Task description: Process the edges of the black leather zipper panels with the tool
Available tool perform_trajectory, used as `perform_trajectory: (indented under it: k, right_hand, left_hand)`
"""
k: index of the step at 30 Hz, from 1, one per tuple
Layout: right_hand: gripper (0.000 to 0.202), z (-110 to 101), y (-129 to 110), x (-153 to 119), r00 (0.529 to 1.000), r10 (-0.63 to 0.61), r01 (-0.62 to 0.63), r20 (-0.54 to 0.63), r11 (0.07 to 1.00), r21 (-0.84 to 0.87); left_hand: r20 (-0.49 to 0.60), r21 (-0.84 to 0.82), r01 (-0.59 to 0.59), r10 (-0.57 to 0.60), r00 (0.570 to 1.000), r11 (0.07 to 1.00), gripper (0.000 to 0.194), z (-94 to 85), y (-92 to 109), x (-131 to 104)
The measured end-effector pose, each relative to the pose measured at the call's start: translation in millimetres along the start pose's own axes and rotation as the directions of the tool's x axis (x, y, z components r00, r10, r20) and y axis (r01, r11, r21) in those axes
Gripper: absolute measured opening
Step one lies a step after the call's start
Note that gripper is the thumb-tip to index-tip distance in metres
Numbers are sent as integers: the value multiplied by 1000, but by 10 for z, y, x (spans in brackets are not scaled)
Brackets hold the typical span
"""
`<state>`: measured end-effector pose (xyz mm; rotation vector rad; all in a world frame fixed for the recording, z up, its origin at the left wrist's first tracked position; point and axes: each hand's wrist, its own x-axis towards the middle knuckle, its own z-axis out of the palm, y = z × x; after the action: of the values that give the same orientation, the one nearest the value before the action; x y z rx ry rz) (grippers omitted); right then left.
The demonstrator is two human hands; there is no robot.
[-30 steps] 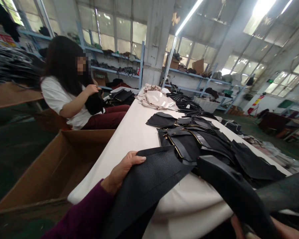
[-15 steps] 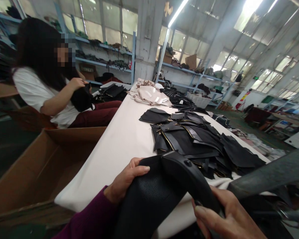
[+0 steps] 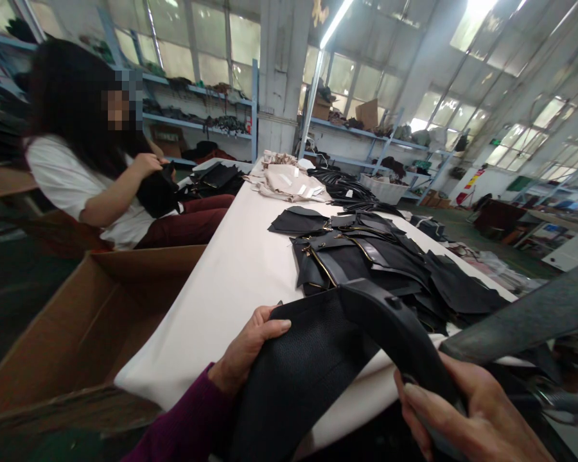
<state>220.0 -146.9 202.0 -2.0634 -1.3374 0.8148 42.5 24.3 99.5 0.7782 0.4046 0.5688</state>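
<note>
My left hand [image 3: 253, 343] is closed on the upper left edge of a black leather panel [image 3: 313, 350], thumb on top and fingers mostly behind it. The panel has a pebbled grain and hangs toward me, tilted. In my right hand [image 3: 467, 401] is a curved black piece [image 3: 399, 327], thick and smooth, with a small round stud near its far end. That far end overlaps the panel's upper right edge; whether the two are joined I cannot tell. Just beyond lie black leather pieces with gold zippers [image 3: 361, 250], piled on the white-covered table [image 3: 221, 295].
An open cardboard box [image 3: 91, 321] stands left of the table. Beyond it a seated co-worker [image 3: 110, 173] handles a black item. Beige pieces [image 3: 291, 183] and a bundle of black straps [image 3: 347, 189] lie at the far end. A grey metal pole [image 3: 525, 321] slants in at the right.
The black panel has turned to show more of its grained face. My right hand and the curved piece have shifted right and slightly down. My left hand keeps its hold.
</note>
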Motion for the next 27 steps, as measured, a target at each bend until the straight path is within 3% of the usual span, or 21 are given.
perform_trajectory:
  k: [3, 10, 15, 22, 27]
  right_hand:
    - [19, 104, -47, 40, 995, 34, -41, 91, 996, 76]
    - [16, 187, -33, 150, 995, -57, 45, 76, 988, 150]
    - [11, 175, -1, 88, 992, 51, -63, 118, 992, 106]
    - [32, 36, 46, 221, 996, -46, 57, -74, 987, 150]
    - [39, -87, 197, 61, 997, -5, 13, -74, 995, 104]
  left_hand:
    - [30, 29, 8, -9, 1000, 1000, 30, 46, -28, 4]
    - [-14, 58, 3, -2, 1000, 998, 32, 45, -61, 22]
    - [44, 58, 2, -5, 999, 998, 32, 72, -87, 42]
    - [21, 20, 22, -22, 1000, 1000, 38, 53, -182, 43]
    - [-37, -14, 8, -9, 999, 1000, 33, -18, -3, 48]
